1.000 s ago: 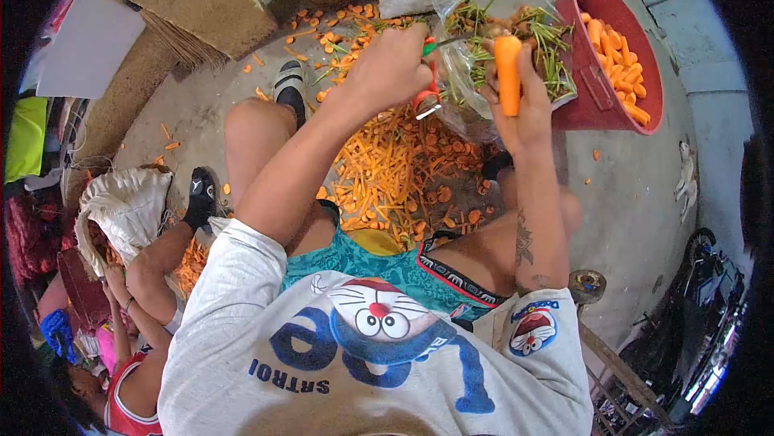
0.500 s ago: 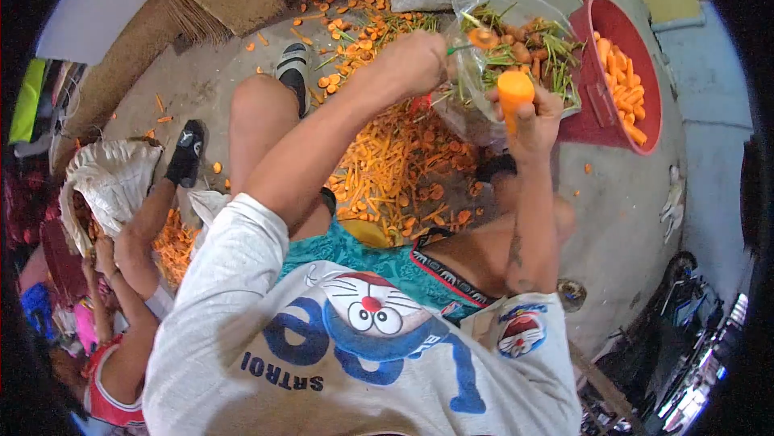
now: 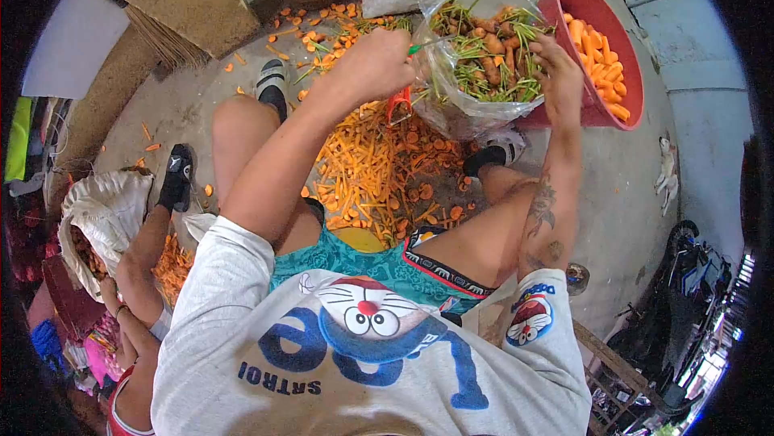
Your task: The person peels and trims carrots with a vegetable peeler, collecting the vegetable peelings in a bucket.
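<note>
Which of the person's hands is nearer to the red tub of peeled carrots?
The right. The right hand is at the rim of the red tub, between it and the clear bag. The left hand, gripping a peeler, is beyond the bag's far side.

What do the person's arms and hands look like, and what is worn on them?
Both arms are bare below short white sleeves. The right forearm bears dark tattoos, and the right sleeve has a cartoon cat print. The left hand and right hand wear no gloves, and no rings show.
</note>
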